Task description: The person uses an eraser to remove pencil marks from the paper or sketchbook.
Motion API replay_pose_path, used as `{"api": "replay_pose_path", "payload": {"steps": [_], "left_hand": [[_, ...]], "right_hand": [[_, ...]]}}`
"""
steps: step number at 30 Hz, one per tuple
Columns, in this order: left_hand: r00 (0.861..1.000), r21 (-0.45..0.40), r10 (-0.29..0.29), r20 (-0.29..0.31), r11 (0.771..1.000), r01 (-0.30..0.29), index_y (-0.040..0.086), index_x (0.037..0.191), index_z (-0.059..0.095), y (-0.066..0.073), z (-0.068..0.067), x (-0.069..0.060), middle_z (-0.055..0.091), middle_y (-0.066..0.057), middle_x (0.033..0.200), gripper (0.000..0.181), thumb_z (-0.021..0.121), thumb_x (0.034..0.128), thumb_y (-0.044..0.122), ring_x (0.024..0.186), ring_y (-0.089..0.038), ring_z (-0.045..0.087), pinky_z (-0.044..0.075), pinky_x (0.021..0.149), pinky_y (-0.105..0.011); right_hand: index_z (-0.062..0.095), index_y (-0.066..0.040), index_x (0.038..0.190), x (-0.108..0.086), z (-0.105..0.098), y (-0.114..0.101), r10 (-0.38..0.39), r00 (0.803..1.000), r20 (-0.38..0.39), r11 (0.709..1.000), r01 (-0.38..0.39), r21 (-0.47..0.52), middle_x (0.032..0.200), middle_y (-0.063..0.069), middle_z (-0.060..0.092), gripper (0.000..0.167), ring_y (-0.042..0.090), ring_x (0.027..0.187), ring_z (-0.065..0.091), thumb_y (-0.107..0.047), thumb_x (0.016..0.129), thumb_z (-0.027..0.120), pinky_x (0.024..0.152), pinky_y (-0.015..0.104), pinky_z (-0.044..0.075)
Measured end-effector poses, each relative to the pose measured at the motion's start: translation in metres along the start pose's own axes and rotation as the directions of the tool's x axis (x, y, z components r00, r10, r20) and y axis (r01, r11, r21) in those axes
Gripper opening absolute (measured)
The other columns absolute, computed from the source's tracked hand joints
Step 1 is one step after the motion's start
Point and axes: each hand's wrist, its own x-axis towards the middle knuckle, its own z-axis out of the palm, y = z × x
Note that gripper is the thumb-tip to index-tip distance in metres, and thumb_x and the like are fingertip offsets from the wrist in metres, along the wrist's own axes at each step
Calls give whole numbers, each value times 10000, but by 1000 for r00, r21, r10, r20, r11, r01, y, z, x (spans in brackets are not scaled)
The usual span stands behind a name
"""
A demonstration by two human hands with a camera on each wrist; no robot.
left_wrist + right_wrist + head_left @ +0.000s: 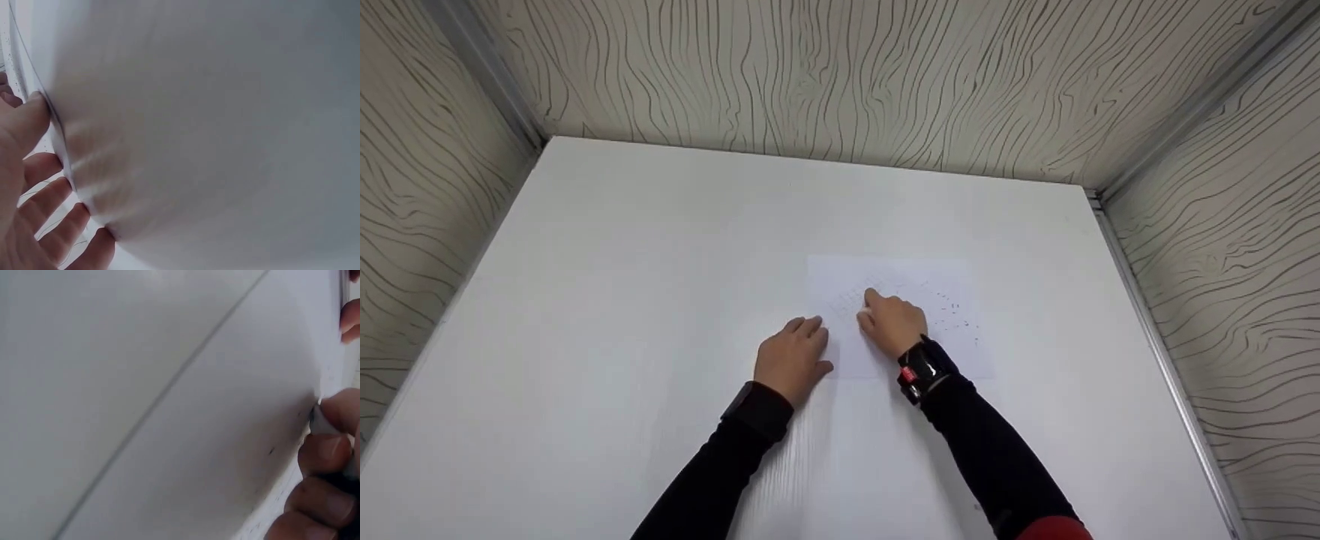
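A white sheet of paper (907, 356) lies flat on the white table, bearing faint grey lines and scattered dark specks. My right hand (894, 322) pinches a small white eraser (322, 424) over the sheet's marked part. The eraser's smudged end meets the paper in the right wrist view; the fingers hide most of its body. At the sheet's left edge, my left hand (793, 358) rests with spread fingers, palm down. Its fingertips (101, 242) press on the surface in the left wrist view.
The white table (660, 262) spreads around the paper on all sides. Wood-grain patterned panels (810, 75) stand behind it and at both sides, with metal strips (1177, 90) at the corners. A small dark mark (978, 507) is near the right forearm.
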Motion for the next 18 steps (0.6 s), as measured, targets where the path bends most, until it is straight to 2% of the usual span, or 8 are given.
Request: {"api": "replay_pose_path", "payload": {"steps": [2, 6, 9, 14, 18], "left_hand": [[1000, -3, 1, 10, 1000, -1, 147, 1175, 664, 0, 0, -1, 630, -28, 1327, 459, 773, 803, 393, 1233, -224, 582, 564, 894, -345], [1000, -19, 3, 21, 1000, -3, 144, 1190, 659, -1, -1, -1, 624, -35, 1338, 455, 760, 818, 387, 1244, -236, 574, 554, 920, -355], [1000, -30, 2, 18, 1000, -2, 142, 1190, 661, -3, 0, -1, 625, -33, 1338, 461, 763, 813, 386, 1242, -239, 575, 560, 903, -368], [1000, -52, -1, -9, 999, 1, 140, 1127, 674, -4, -2, 1, 641, -31, 1312, 424, 778, 792, 379, 1213, -233, 588, 586, 798, -394], [1000, -41, 7, -21, 999, -8, 136, 1101, 684, -2, -4, 1, 655, -35, 1286, 408, 789, 782, 368, 1189, -225, 599, 589, 785, -382]], "right_hand": [[536, -113, 924, -1, -2, 9, 44, 999, -23, 999, -44, -13, 602, 18, 448, 166, 205, 546, 468, -273, 964, 556, 481, 321, 371], [540, -100, 986, 1, -6, 17, 83, 996, -39, 996, -84, -35, 616, 59, 511, 192, 235, 540, 500, -292, 994, 528, 472, 335, 379], [540, -109, 1015, 4, -6, 2, 47, 999, -21, 998, -48, -43, 658, 93, 588, 198, 257, 564, 555, -306, 997, 535, 494, 356, 430], [532, -114, 1017, 10, 1, -29, -81, 996, 28, 996, 82, -26, 739, 136, 654, 215, 311, 632, 628, -326, 988, 549, 531, 409, 494], [530, -116, 1037, 12, 7, -29, -86, 996, 28, 995, 87, -50, 784, 147, 680, 216, 334, 658, 647, -326, 990, 546, 537, 430, 504]]}}
